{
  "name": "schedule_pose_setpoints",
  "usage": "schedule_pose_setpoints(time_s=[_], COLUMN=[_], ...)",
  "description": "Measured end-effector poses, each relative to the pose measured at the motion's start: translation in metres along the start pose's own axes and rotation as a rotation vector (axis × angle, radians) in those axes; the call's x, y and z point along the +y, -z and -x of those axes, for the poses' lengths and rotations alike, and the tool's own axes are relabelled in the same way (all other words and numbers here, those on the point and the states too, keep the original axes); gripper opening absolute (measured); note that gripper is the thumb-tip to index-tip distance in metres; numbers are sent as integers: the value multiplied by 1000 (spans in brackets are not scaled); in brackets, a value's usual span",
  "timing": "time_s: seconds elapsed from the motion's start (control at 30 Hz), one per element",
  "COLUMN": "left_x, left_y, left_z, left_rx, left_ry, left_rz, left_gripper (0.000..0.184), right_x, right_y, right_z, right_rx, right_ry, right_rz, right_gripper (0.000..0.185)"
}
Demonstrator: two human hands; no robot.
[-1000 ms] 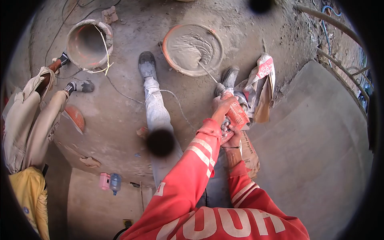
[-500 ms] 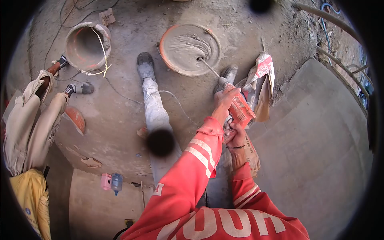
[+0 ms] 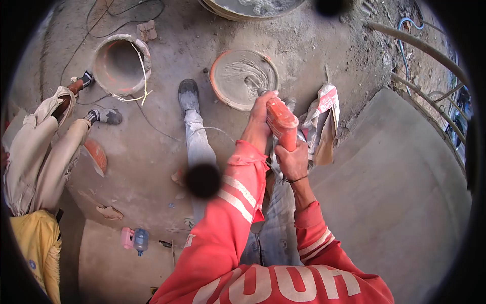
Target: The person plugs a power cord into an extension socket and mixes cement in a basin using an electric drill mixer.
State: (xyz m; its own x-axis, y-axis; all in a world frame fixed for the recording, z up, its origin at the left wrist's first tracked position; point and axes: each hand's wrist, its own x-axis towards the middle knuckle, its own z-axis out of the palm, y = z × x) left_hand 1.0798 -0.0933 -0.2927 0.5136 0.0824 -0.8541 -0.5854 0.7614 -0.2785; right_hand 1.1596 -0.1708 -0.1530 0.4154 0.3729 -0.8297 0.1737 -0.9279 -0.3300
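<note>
My left hand (image 3: 259, 112) is wrapped round the front of a red, dust-coated power drill (image 3: 281, 119), close to its chuck. My right hand (image 3: 293, 160) grips the drill's rear handle. From the drill's nose a shaft goes down into a bucket (image 3: 214, 87) of wet grey mortar (image 3: 235, 76). The mortar swirls in ridges around the shaft; the shaft's lower end is hidden in it. Just right of the drill lies a torn paper bag (image 3: 324, 119) with red and white print.
An open bucket (image 3: 145, 80) with a pale rope handle stands at upper left, near a person's legs (image 3: 50, 144). Beyond the mortar is a tub of water (image 3: 253, 14). Cables cross the ground (image 3: 147, 182). Hoses (image 3: 412, 40) run at right; jugs (image 3: 140, 242) stand at lower left.
The drill has swung left and stands steeper, its body now nearer the bucket. Both my hands moved with it. My view has shifted, bringing more of the water tub into sight.
</note>
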Motion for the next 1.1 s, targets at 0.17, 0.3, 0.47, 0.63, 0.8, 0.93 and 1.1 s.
schedule_pose_setpoints(time_s=[0.17,0.3,0.47,0.63,0.8,0.93,1.1], left_x=[35,35,36,25,10,-10,-38], left_y=[13,24,14,-9,-26,-22,-7], left_z=[43,70,51,13,-4,-20,-17], left_rx=[8,13,40,100,92,73,140], left_ry=[3,-10,5,-52,-4,10,104], left_rz=[183,177,192,67,11,-71,-144], left_gripper=[21,23,24,25,24,25,26], right_x=[-58,-56,-50,-47,-32,-18,22], right_y=[-21,-30,-16,5,18,28,26], right_z=[22,33,15,-4,-11,-12,-3], right_rx=[-99,-130,-98,5,68,102,76], right_ry=[112,177,287,254,243,257,54], right_rz=[174,226,275,287,249,271,199], right_gripper=[32,33,33,29,30,29,29])
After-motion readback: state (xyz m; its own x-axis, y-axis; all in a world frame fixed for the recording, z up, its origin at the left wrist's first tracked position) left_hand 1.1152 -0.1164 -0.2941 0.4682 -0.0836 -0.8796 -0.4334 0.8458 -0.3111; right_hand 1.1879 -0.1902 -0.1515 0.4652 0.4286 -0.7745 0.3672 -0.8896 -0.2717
